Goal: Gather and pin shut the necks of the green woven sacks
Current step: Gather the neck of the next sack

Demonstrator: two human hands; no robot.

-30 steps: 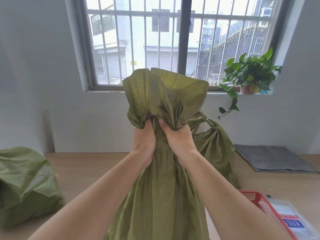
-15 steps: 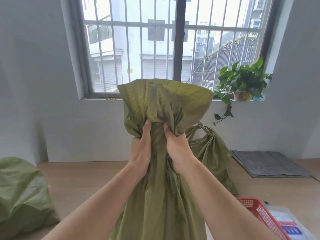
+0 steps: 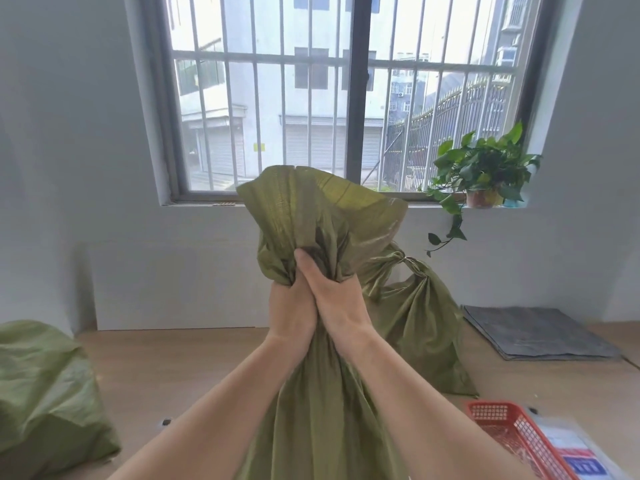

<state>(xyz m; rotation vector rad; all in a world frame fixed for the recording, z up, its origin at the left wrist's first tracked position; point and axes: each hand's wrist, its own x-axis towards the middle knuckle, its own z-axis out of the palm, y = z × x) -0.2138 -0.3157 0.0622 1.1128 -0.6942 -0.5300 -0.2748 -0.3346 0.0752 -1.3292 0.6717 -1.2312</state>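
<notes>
A green woven sack (image 3: 322,393) stands upright right in front of me, its neck bunched and its mouth (image 3: 311,206) flaring above my hands. My left hand (image 3: 289,306) grips the gathered neck from the left. My right hand (image 3: 330,294) grips the same neck from the right, pressed against the left hand, thumb lying up the folds. Behind it leans a second green sack (image 3: 415,323) with its neck tied at a loop (image 3: 410,263). A third green sack (image 3: 45,393) lies slumped at the left edge.
A red mesh basket (image 3: 509,431) sits at the lower right beside a plastic packet (image 3: 575,455). A grey folded mat (image 3: 536,332) lies at the right by the wall. A potted plant (image 3: 481,171) stands on the window sill. Wooden floor (image 3: 180,368) spreads between the sacks.
My two hands have drawn together on the neck and squeezed it tighter. The sack mouth sits lower in the view as my head has tilted up.
</notes>
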